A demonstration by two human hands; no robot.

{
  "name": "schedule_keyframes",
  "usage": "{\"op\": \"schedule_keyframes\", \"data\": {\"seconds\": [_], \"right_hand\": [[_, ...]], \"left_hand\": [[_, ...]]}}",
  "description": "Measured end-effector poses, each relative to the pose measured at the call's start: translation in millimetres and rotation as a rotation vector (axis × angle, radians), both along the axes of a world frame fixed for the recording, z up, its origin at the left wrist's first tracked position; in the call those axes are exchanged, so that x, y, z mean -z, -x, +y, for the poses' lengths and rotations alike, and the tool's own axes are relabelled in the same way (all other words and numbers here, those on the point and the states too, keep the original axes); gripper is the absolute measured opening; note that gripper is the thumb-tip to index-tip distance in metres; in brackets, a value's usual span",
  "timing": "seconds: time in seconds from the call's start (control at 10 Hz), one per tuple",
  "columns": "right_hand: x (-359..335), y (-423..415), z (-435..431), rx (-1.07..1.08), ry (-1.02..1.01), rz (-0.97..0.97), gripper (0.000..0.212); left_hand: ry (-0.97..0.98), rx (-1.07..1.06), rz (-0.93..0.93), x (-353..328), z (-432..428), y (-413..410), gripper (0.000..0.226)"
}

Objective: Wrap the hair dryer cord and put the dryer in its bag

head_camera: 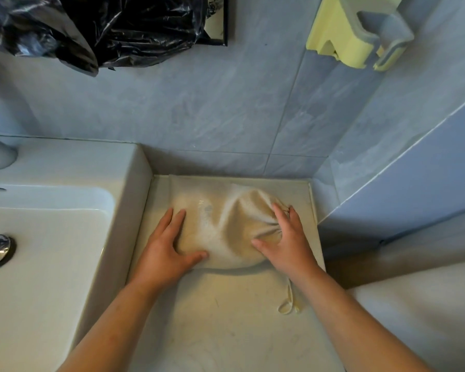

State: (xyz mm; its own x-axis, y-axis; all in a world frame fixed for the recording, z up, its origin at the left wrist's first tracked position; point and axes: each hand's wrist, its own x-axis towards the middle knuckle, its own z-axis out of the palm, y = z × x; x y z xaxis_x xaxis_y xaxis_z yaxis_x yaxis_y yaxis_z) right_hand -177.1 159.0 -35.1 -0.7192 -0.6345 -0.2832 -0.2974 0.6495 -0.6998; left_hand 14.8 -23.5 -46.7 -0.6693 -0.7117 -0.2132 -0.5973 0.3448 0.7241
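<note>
Bag (220,224) lies bulging on the bench (226,318), long axis left to right between both hands. Left hand (164,248) rests flat and open on its left end; right hand's (285,237) grip pinches the gathered mouth.

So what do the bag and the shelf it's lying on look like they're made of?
The bag looks like matte beige woven cloth, perhaps cotton or linen: it creases and gathers softly. The shelf looks like smooth pale stone or a marble imitation, faintly veined with a slight sheen.
</note>
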Motion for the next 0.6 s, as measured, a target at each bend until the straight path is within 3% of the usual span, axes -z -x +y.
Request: {"op": "schedule_keyframes", "data": {"seconds": [0.4, 0.6], "right_hand": [[12.6, 11.3, -26.3, 0.009, -0.035, 0.112, 0.089], [6.5, 12.2, -29.8, 0.036, -0.019, 0.047, 0.085]], "left_hand": [[0.098, 0.075, 0.000, 0.8, -23.7, 21.2, 0.098], [0.045, 0.094, -0.032, -3.6, -28.8, 23.3, 0.104]]}}
